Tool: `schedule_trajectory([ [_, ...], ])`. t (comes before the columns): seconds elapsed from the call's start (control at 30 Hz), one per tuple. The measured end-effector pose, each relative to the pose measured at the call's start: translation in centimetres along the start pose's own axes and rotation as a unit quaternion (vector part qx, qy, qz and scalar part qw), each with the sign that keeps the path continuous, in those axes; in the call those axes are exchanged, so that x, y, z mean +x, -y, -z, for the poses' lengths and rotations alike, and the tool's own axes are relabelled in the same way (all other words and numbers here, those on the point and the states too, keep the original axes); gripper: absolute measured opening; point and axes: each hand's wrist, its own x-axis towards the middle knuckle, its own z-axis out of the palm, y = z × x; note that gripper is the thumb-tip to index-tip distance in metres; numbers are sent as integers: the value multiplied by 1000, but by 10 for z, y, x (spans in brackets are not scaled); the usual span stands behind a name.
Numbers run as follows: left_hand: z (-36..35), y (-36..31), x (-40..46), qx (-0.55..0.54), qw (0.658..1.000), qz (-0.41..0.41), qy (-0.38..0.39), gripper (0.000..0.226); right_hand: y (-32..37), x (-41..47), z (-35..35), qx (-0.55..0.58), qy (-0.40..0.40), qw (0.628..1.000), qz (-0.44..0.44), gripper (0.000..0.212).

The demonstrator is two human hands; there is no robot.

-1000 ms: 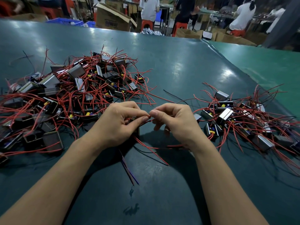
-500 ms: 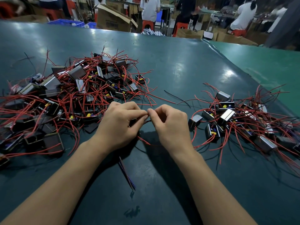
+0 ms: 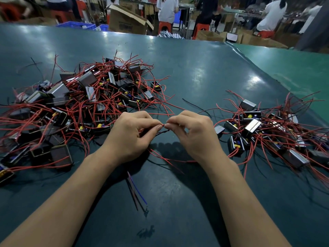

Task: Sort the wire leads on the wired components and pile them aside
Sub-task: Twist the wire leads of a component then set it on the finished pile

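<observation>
Item 1: left hand [image 3: 127, 138], centre of table [image 3: 204, 73], fingers curled, thumb and forefinger pinching wire leads [image 3: 162, 130] at their red and dark twisted stretch.

Item 2: right hand [image 3: 194, 134], just beside the left, fingertips [image 3: 169, 123] nearly touching the left's; also pinching the leads, thumb against forefinger. Leads run between both hands, just above the table.

Item 3: held component, mostly hidden under the left palm; body prob. dark, can't tell more. Red leads trail from below the hands toward the near edge.

Item 4: large pile of wired components [image 3: 80, 104], left side of table. Dark box bodies, some w/ metal faces, yellow parts, red leads tangled throughout.

Item 5: smaller pile [image 3: 263, 129], right side, well apart from the large one. Same components, red and a few black leads spread out.

Item 6: loose blue and dark wire ends [image 3: 137, 189], on table between the forearms, near the left wrist.

Item 7: background: cardboard box [image 3: 124, 20], blue crates [image 3: 76, 25], red stools, seated persons at other benches.
</observation>
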Motion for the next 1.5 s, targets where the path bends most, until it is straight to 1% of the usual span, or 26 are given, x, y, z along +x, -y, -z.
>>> schedule_trajectory([
  [0.1, 0, -1, 1, -24, 1000, -4, 1, 11, 2, 0, 2, 36, 25, 999, -28, 17],
  [0.17, -1, -2, 1, -29, 999, -19, 7, 12, 5, -1, 1, 75, 73, 989, -101, 19],
  [0.23, -2, -2, -1, -15, 999, -31, 20, 13, 8, 0, -1, 60, 137, 972, -180, 24],
  [0.27, -3, -2, -1, -5, 999, -33, 24, 13, 10, 0, -1, 62, 169, 959, -217, 28],
  [0.3, -3, -1, -2, 6, 999, -35, 27, 12, 11, 1, -2, 95, 191, 940, -268, 30],
  [0.33, -4, -2, -2, 17, 999, -39, 27, 12, 11, 3, -1, 172, 200, 902, -343, 31],
  [0.4, -6, -4, -2, 32, 998, -45, 28, 12, 11, 5, 2, 375, 199, 765, -485, 30],
  [0.43, -7, -5, -1, 38, 998, -45, 27, 12, 10, 5, 4, 440, 182, 709, -520, 30],
  [0.47, -9, -6, -1, 45, 998, -44, 23, 12, 9, 4, 2, 448, 162, 705, -525, 31],
  [0.5, -10, -6, 0, 51, 998, -38, 15, 12, 7, 3, -1, 407, 138, 749, -504, 32],
  [0.53, -11, -6, 1, 53, 998, -28, 4, 11, 8, 1, -4, 335, 111, 817, -456, 34],
  [0.57, -12, -5, 1, 47, 999, -16, -8, 12, 11, 0, -7, 265, 78, 872, -405, 35],
  [0.6, -12, -5, 2, 38, 999, -5, -21, 12, 11, 1, -9, 222, 47, 904, -361, 33],
  [0.67, -12, -3, 2, 20, 999, 12, -44, 14, 11, 0, -11, 207, 14, 936, -284, 24],
  [0.73, -11, -1, 3, 16, 998, 20, -54, 16, 11, -1, -8, 155, 22, 965, -212, 13],
  [0.8, -10, 0, 2, 22, 998, 19, -50, 16, 9, -2, -5, 81, 26, 986, -144, 10],
  [0.87, -10, 0, 1, 26, 999, 16, -44, 15, 10, -4, -6, 26, 36, 995, -92, 12],
  [0.9, -9, 0, 1, 25, 999, 16, -43, 15, 11, -5, -8, 5, 55, 996, -70, 14],
  [0.97, -8, 1, 2, 19, 999, 17, -44, 16, 15, -6, -13, -23, 87, 995, -40, 15],
  [1.0, -7, 2, 2, 17, 999, 18, -48, 16, 14, -6, -13, -24, 80, 996, -37, 15],
  [1.1, -4, 4, 1, 16, 998, 24, -57, 15, 4, -2, -4, 21, 22, 996, -83, 10],
  [1.13, -3, 4, 1, 16, 998, 25, -52, 15, 1, -1, 0, 33, 16, 996, -87, 13],
  [1.2, -4, 3, 0, 16, 999, 16, -34, 13, -1, -1, 3, 37, 35, 996, -67, 19],
  [1.33, -3, 4, -3, 77, 997, -12, 6, 13, 1, -3, -2, 9, 96, 995, -35, 17],
  [1.4, -3, 4, -4, 80, 996, -25, 15, 12, -1, -2, -2, 29, 117, 991, -55, 16],
  [1.5, -4, 2, -6, 60, 997, -44, 22, 12, -2, -3, 0, 109, 152, 974, -127, 16],
])
